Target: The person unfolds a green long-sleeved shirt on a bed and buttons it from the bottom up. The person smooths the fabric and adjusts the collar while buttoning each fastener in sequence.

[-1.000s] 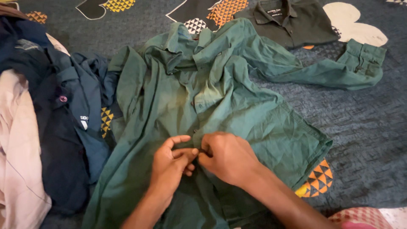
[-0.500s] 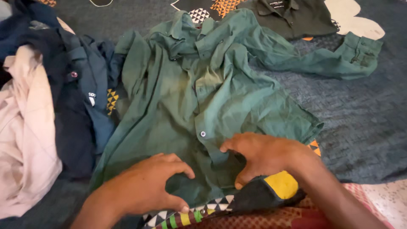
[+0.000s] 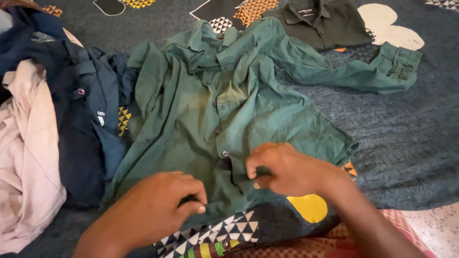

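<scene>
- Right hand (image 3: 287,167): palm down on lower front of green shirt (image 3: 210,119), fingers curled inward, thumb and forefinger pinched on a fold of the button placket just right of a small button (image 3: 224,154); forearm entering from lower right corner, wrist slightly bent.
- Left hand (image 3: 158,210): knuckles up, fingers bent under, thumb tip pressed to forefinger, closed on shirt cloth near the bottom hem; forearm entering from lower left.
- Hands near each other, not touching, placket between them.
- Green shirt: spread front-up on patterned bedsheet (image 3: 411,138), collar toward far edge, crumpled; one long sleeve (image 3: 363,76) stretched out to the right, cuff folded back; hem lying just above a dark cloth with triangle and yellow-spot print (image 3: 267,222).
- Left of shirt: heap of clothes, navy garment (image 3: 81,124) touching shirt's side, pale pink garment (image 3: 24,157) beyond it.
- Far side: dark olive shirt (image 3: 325,24), folded, collar visible, just beyond the outstretched sleeve.
</scene>
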